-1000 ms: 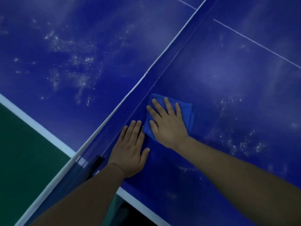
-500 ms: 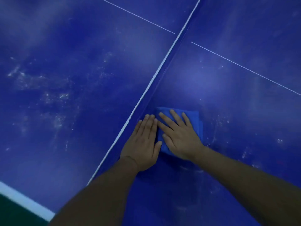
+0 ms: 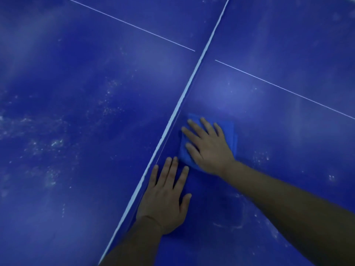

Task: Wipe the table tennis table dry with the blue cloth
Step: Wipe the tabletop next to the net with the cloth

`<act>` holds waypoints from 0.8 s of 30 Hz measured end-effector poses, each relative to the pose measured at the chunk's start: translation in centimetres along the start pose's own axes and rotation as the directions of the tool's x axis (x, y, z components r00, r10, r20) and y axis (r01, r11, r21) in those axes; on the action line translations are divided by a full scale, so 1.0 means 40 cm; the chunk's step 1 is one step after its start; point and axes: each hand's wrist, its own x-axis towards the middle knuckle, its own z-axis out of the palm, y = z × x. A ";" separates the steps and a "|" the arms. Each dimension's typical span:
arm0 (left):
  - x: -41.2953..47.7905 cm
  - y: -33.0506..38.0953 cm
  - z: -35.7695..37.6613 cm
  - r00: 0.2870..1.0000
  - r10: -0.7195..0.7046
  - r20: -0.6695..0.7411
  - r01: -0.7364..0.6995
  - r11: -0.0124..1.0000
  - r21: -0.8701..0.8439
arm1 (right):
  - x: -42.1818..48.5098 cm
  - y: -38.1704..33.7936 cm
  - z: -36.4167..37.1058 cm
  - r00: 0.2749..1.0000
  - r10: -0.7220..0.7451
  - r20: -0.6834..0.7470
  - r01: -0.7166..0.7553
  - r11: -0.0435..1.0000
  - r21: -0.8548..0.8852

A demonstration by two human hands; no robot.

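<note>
Wiping the table tennis table [image 3: 288,45] dry, by the look of it, in a pass hard against the net [image 3: 192,87]. To do it well:

- Work the broad surface in overlapping lanes parallel to the net.
- Press evenly rather than hard, and lead with the flat of the palm to avoid streaks.
- Lean on the left hand [image 3: 165,196], which is laid flat just this side of the net, fingers straight and a little apart, holding nothing.
- Steer with the right hand [image 3: 209,148], also flat, fingers spread wide and pressing down, neither curled nor pinching.
- Mind the foot of the net: bring the cloth edge up to it without snagging.
- Probably head next for the faint specks of water [image 3: 261,157] further out from the net on this side.
- Leave the heavier scatter of drops [image 3: 53,143] beyond the net for later.

Blue cloth [image 3: 231,131]: folded into a thick pad, flat on the table just beside the net, on its near side. Pinned under the right palm and fingers, with only a strip showing past the fingertips [image 3: 204,120] and along the side away from the net. Close to the left fingertips; touching or not, cannot tell.
</note>
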 end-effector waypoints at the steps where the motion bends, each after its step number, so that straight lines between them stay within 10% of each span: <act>1: 0.001 0.000 -0.001 1.000 -0.003 0.000 0.003 1.000 0.008 | 0.064 0.015 -0.011 0.999 0.031 -0.005 -0.031 0.999 -0.015; 6: 0.001 -0.002 -0.004 1.000 -0.008 0.019 0.007 1.000 0.016 | 0.122 0.157 -0.051 0.949 0.310 -0.062 -0.314 0.947 -0.063; 12: -0.001 0.005 -0.002 1.000 0.003 0.002 -0.003 1.000 0.017 | 0.051 0.002 -0.007 0.998 -0.051 0.049 0.053 0.998 -0.030; 19: -0.003 0.002 -0.003 1.000 0.018 -0.018 -0.018 1.000 0.021 | 0.121 0.138 -0.041 0.970 0.234 -0.072 -0.239 0.969 -0.066; 24: 0.004 0.008 0.002 1.000 0.020 -0.018 -0.020 1.000 0.006 | -0.027 0.001 0.006 0.998 -0.039 0.042 0.039 0.999 -0.017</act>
